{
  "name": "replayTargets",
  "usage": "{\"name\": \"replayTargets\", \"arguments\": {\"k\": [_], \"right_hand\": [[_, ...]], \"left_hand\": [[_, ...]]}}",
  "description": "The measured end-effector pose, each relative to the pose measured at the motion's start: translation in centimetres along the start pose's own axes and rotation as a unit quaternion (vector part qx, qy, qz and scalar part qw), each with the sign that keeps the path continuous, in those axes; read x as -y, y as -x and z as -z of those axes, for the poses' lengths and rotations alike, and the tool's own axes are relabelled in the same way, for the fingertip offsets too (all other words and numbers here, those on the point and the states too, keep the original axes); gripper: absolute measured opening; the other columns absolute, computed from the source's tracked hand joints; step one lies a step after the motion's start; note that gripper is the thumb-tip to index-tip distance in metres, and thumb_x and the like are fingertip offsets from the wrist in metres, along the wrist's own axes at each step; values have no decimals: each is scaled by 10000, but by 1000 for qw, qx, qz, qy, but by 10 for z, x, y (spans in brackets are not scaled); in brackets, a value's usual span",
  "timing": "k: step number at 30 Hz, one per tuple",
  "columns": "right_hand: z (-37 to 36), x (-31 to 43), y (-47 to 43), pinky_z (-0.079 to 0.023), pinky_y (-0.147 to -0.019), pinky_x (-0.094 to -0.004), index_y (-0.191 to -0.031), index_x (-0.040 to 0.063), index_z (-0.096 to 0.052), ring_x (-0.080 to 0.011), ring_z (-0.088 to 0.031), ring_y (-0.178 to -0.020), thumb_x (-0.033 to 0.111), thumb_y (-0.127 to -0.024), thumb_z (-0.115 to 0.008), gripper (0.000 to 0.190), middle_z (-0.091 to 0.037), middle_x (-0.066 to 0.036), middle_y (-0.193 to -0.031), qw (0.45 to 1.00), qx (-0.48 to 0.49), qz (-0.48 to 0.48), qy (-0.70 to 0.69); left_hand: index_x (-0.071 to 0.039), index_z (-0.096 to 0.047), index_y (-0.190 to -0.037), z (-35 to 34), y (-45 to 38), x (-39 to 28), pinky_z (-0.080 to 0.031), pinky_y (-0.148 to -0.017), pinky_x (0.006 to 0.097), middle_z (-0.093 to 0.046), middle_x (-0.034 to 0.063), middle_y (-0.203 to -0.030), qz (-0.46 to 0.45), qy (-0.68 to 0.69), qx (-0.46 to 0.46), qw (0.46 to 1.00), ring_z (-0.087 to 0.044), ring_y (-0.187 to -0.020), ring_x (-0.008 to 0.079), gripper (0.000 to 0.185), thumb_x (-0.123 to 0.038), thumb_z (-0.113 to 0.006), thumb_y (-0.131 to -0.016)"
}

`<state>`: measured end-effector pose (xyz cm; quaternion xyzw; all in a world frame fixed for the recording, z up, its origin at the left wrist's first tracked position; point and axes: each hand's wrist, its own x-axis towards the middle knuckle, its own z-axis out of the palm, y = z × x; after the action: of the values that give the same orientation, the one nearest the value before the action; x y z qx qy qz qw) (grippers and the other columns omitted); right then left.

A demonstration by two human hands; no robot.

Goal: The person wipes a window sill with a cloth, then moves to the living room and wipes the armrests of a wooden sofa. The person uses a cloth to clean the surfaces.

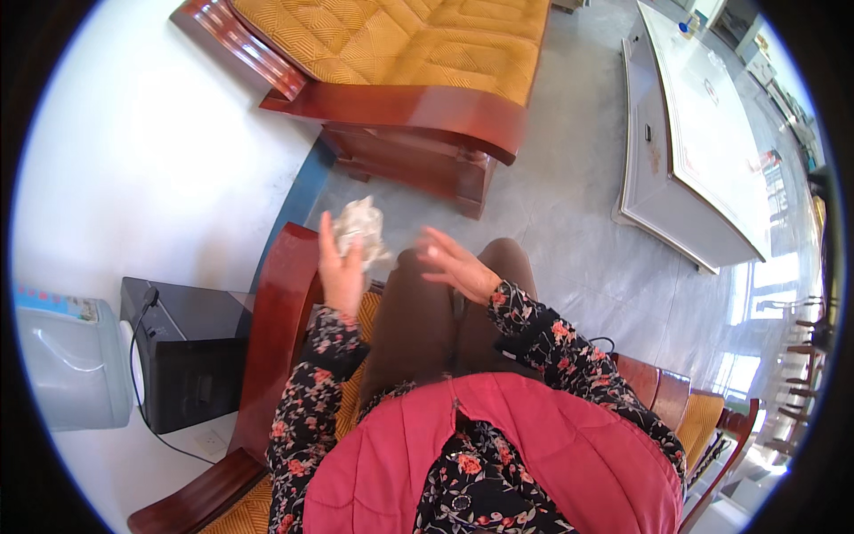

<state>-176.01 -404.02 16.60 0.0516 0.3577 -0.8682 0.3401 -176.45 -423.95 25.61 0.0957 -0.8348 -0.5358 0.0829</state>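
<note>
A crumpled, pale cloth-like bundle [361,227] is held in my left hand [343,270], out past the wooden armrest beside my left knee. Thumb and fingers wrap its near side; what the bundle is made of cannot be told for sure. Above my lap, my right hand [460,267] is blurred, its fingers spread with nothing in them. A gap separates it from the bundle. Both sleeves are black with a floral print, and brown trousers [413,327] cover my legs.
At my left rises a red-brown wooden armrest [280,320], with a black box-shaped cabinet [193,374] and a translucent plastic jug [73,367] beyond it. A wooden sofa with yellow cushions [400,40] stands ahead. To the right is a white-topped coffee table [714,140] on grey floor tiles [567,193].
</note>
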Motion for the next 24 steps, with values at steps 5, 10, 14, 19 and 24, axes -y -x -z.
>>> {"name": "replayTargets", "arguments": {"k": [5,10,14,19,24], "right_hand": [[-39,25,-28,-463,-927,-390,-1271,80,-486,-250,-537,-1134,220,-947,-506,353,-549,-119,-1232,974,-40,20,-224],[2,82,-27,-499,-899,-417,-1232,44,-497,-246,-608,-987,163,-940,-501,315,-589,-95,-1103,964,-126,143,-188],[43,156,-70,-499,-849,-386,-1234,31,-503,-257,-601,-1007,223,-924,-541,366,-603,-97,-1078,899,-205,379,76],[105,143,-121,-366,-995,-417,-1263,118,-511,-334,-451,-1191,356,-851,-602,485,-493,-125,-1275,632,-404,306,587],[134,116,-136,-245,-1061,-521,-1261,213,-531,-423,-319,-1277,424,-833,-585,481,-384,-107,-1411,468,-392,315,727]], "left_hand": [[-17,-191,-1452,-49,13,-13,-224,-1110,371,-294,212,-1454,-192,-233,249,920,-265,-1365,331,846,-159,-683,-779],[-9,-317,-1403,12,14,-6,-279,-1092,379,-304,187,-1463,-210,-296,150,920,-320,-1343,320,696,-102,-650,-799],[43,-375,-1341,112,0,21,-273,-1082,430,-335,233,-1420,-121,-467,38,875,-325,-1307,384,624,-184,-642,-825],[44,-304,-1381,161,27,66,-208,-1102,475,-237,245,-1472,-50,-558,73,825,-249,-1343,409,659,-332,-548,-898],[48,-244,-1403,152,47,92,-166,-1111,500,-172,253,-1491,-90,-564,38,820,-184,-1360,441,642,-316,-473,-926]]}}
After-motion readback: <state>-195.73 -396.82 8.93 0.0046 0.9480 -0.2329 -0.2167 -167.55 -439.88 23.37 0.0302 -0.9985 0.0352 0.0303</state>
